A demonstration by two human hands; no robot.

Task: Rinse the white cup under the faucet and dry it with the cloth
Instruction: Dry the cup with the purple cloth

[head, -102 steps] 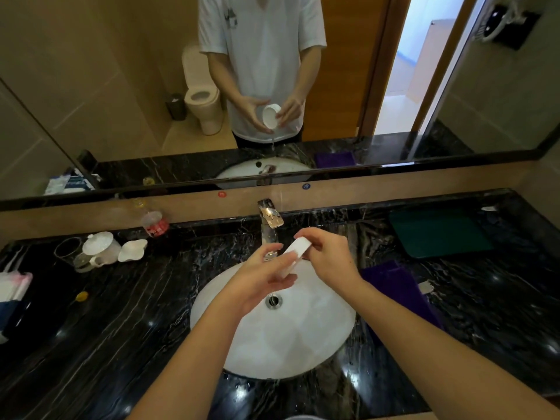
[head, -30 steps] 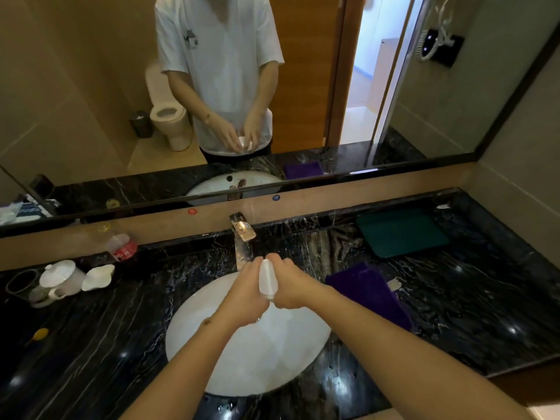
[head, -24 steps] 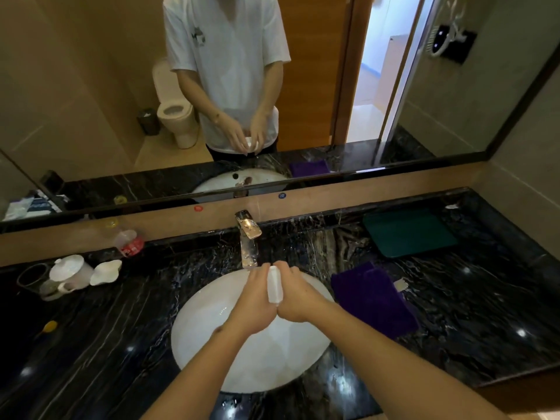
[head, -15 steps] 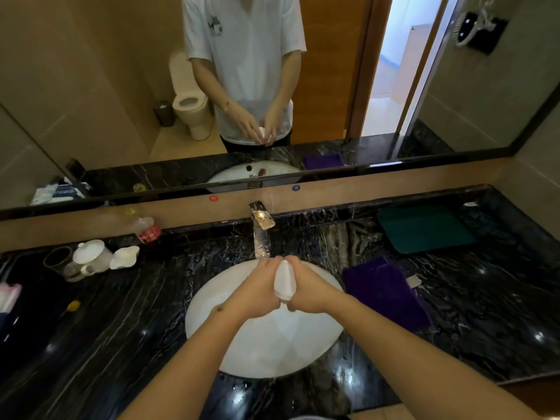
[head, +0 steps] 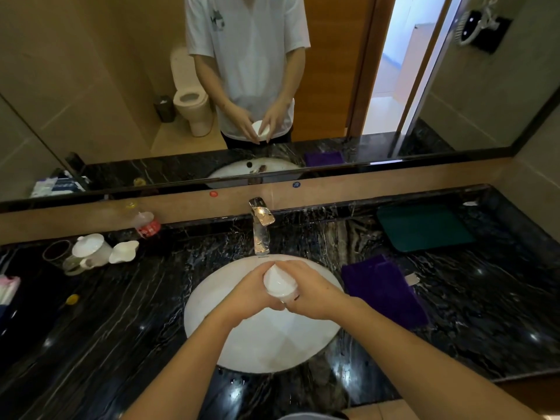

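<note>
Fingers [head: 266, 268] of both hands are curled round the white cup [head: 280, 283], the left hand [head: 251, 294] gripping it from 9 o'clock and the right hand [head: 312, 294] from 3 o'clock, holding it over the sink basin [head: 272, 344] just in front of the faucet [head: 261, 228]. No water stream can be made out, so the rinse is judged finished or nearly so. Drying is not yet done: the purple cloth [head: 383, 291] lies untouched on the black marble surface [head: 106, 328] at 3 o'clock of the basin.

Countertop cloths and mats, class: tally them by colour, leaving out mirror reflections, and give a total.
Purple cloth: 1
Green mat: 1
Total: 2
</note>
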